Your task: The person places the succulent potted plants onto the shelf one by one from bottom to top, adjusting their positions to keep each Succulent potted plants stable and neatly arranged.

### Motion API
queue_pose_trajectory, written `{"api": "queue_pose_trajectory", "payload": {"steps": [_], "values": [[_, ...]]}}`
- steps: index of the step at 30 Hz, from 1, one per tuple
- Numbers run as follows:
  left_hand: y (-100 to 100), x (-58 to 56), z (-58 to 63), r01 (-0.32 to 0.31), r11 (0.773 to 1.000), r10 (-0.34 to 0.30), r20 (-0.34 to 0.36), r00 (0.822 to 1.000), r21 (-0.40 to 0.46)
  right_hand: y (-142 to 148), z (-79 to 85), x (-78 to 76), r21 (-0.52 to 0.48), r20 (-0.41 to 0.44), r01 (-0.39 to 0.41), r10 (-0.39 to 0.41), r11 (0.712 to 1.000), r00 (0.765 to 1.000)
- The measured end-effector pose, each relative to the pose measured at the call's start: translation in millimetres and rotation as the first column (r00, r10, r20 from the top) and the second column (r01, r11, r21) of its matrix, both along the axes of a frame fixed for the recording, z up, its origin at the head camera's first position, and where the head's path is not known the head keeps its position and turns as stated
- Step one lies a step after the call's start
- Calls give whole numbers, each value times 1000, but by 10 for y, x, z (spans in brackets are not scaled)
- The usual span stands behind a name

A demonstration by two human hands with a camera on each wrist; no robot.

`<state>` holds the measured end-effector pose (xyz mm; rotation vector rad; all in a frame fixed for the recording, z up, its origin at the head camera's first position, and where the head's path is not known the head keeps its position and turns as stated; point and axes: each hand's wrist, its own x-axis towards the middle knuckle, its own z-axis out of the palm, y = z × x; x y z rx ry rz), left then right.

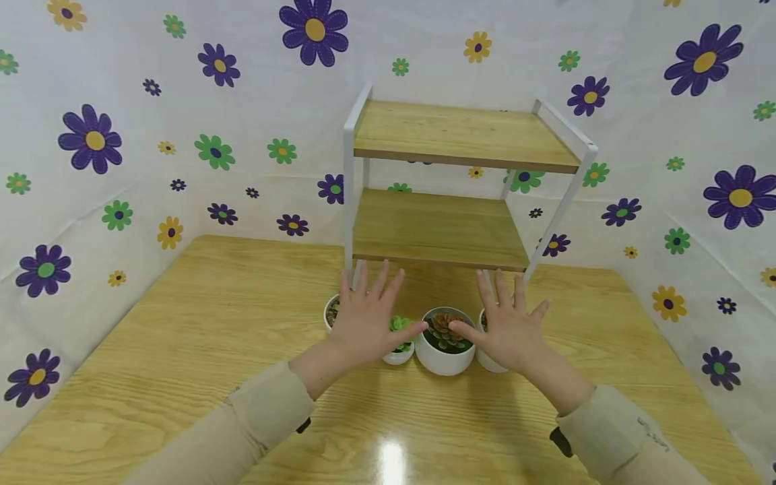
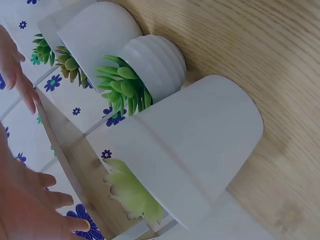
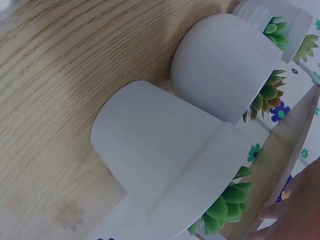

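My left hand [image 1: 366,322] hovers palm down with fingers spread, over the left end of a row of potted succulents. My right hand [image 1: 512,330] is held the same way over the right end. Neither hand holds anything. Beneath the left hand, and mostly hidden by it from above, is a tapered white pot [image 2: 200,135] with a pale green succulent [image 2: 131,192]. Beside it sits a small ribbed white pot [image 1: 398,357] with a bright green plant. A rounded white pot [image 1: 444,362] with a reddish-green succulent follows. Under the right hand stands another tapered white pot [image 3: 155,135] with green leaves.
A two-tier shelf with wooden boards [image 1: 442,225] and white metal sides stands right behind the pots, on the wooden table [image 1: 242,296]. A white cloth [image 1: 242,108] printed with purple, green and yellow flowers surrounds the table at the back and sides.
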<state>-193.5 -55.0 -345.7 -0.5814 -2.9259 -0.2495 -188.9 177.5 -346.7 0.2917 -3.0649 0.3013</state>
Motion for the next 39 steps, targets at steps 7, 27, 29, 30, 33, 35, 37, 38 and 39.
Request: {"api": "queue_pose_trajectory", "payload": {"steps": [7, 27, 29, 30, 33, 35, 37, 38, 39], "values": [[-112, -2, 125, 70, 967, -30, -161, 987, 246, 9, 2, 7, -6, 1, 4, -4, 1000, 1000], [-541, -244, 689, -11, 654, 248, -201, 947, 756, 31, 8, 35, -25, -17, -18, 17, 1000, 1000], [-564, -284, 762, -20, 618, 261, -180, 948, 786, 35, 6, 36, -20, -22, -19, 18, 1000, 1000], [-572, -296, 804, -30, 603, 263, -163, 951, 797, 37, 4, 37, -18, -25, -19, 18, 1000, 1000], [-589, -338, 944, -66, 568, 263, -105, 959, 820, 46, -6, 37, -13, -31, -18, 18, 1000, 999], [-595, -374, 1038, -94, 542, 259, -60, 964, 835, 51, -13, 39, -10, -31, -17, 17, 1000, 999], [-594, -413, 1129, -118, 518, 252, -20, 968, 847, 58, -19, 42, -8, -29, -17, 16, 1000, 999], [-591, -434, 1171, -127, 505, 249, -3, 968, 854, 61, -21, 44, -9, -26, -16, 15, 1000, 1000], [-588, -457, 1207, -137, 495, 248, 11, 969, 858, 65, -23, 45, -11, -26, -15, 15, 1000, 1000]]}}
